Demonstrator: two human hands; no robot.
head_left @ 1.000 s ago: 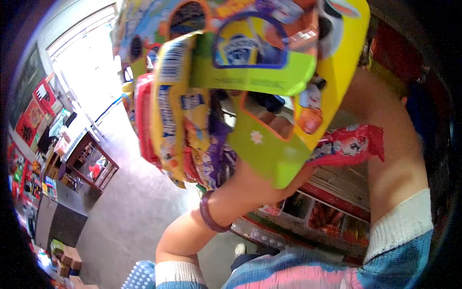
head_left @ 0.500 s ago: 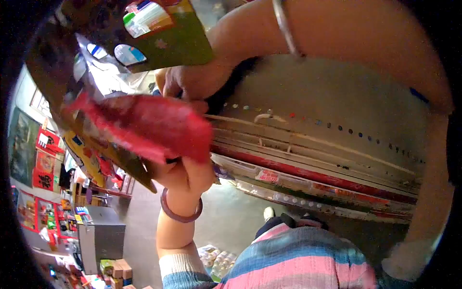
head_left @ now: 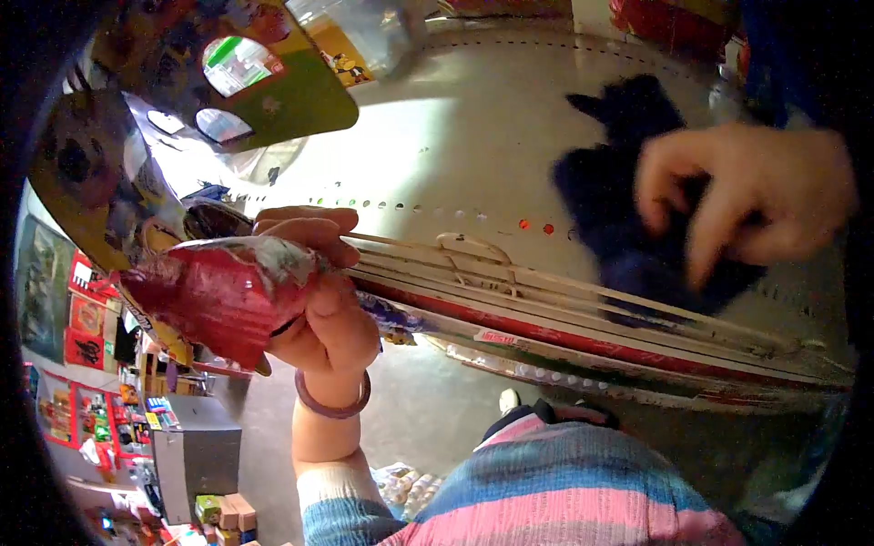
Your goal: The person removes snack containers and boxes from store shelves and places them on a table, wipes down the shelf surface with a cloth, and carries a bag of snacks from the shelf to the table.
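My left hand (head_left: 323,314), wearing a dark bangle, is closed around a crinkled red packet (head_left: 238,296) at the left end of the shelf. Behind the packet stand cardboard display boxes (head_left: 314,114) with cut-out windows. My right hand (head_left: 751,196) is over the pale metal shelf (head_left: 492,127) on the right, blurred by motion. Its fingers are curled on a dark blue cloth (head_left: 628,182) that lies bunched against the shelf surface. Part of the cloth is hidden under the hand.
A white wire rail (head_left: 546,278) runs along the shelf's front edge, above a red strip (head_left: 519,328). Stocked lower tiers lie beneath it. A grey cabinet (head_left: 196,455) and small cartons (head_left: 228,512) stand on the floor at left. Red bags (head_left: 678,27) are at the top right.
My right hand has swept from beside my left hand to the far right, and the dark cloth has moved with it. My left hand and the red packet have shifted slightly left.
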